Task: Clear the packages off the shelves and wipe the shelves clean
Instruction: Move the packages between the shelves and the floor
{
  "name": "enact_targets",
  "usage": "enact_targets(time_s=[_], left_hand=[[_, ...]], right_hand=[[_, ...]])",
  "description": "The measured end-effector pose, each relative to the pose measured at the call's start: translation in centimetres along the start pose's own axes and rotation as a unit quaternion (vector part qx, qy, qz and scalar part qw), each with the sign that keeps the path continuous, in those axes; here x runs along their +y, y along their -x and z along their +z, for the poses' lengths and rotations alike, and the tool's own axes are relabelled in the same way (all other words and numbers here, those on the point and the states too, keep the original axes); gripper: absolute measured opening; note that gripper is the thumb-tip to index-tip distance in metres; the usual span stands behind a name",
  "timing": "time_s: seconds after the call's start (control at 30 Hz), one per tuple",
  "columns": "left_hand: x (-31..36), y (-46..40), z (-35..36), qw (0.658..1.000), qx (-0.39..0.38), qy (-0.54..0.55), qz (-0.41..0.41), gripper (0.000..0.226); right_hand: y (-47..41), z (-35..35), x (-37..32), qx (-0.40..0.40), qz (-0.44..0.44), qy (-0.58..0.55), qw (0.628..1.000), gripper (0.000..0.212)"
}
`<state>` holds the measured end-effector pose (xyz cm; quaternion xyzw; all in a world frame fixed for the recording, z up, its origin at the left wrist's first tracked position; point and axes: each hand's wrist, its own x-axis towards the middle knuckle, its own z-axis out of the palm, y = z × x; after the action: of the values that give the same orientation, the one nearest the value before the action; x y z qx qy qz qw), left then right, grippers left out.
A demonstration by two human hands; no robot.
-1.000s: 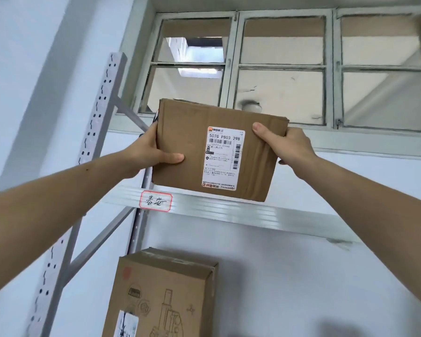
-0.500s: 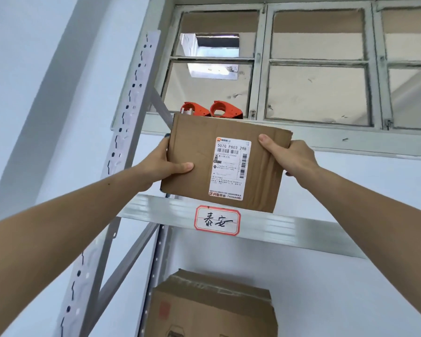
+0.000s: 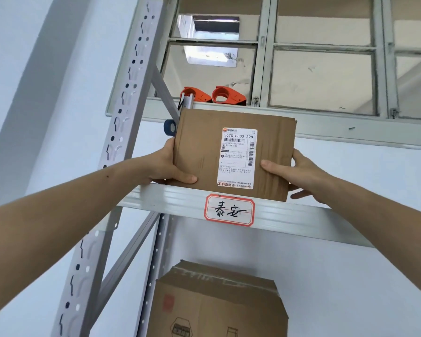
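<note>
Hands grip a flat cardboard package (image 3: 199, 152) from both sides: the left hand (image 3: 165, 164) curls round its left edge with the thumb across the front, and the right hand (image 3: 299, 173) clasps its right edge, thumb on the front near the white shipping label (image 3: 236, 158). The package stands upright, its lower edge at the front beam of the upper shelf (image 3: 301, 215), just above a red-bordered handwritten tag (image 3: 229, 210). Behind it, two orange tape dispensers (image 3: 229, 94) sit by the window (image 3: 321, 76). A blue tape roll (image 3: 170, 127) peeks out left. A larger cardboard box (image 3: 216, 305) sits on the shelf below.
</note>
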<state>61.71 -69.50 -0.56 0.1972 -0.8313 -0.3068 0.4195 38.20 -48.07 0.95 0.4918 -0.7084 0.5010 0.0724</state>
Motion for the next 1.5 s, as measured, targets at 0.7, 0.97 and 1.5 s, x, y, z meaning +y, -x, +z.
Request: enact_targets(time_s=[0.7,0.97,1.5], left_hand=[[0.6,1.6,-1.5,0.983,0.039,-0.147,-0.1,0.097],[3.5,3.6,-0.7,0.902,0.134,-0.408,-0.047,0.094],[16.8,3.4,14.8,0.893,0.018,-0.381,0.24,0.05]], right_hand=[[-0.8,2.7,-1.1,-0.028,-0.016,0.025,0.999,0.091],[0.6,-0.2,-0.7,-0.021,-0.006,0.162,0.987,0.082],[11.2,-15.7,2.6,0.076,0.057,0.554,0.827,0.028]])
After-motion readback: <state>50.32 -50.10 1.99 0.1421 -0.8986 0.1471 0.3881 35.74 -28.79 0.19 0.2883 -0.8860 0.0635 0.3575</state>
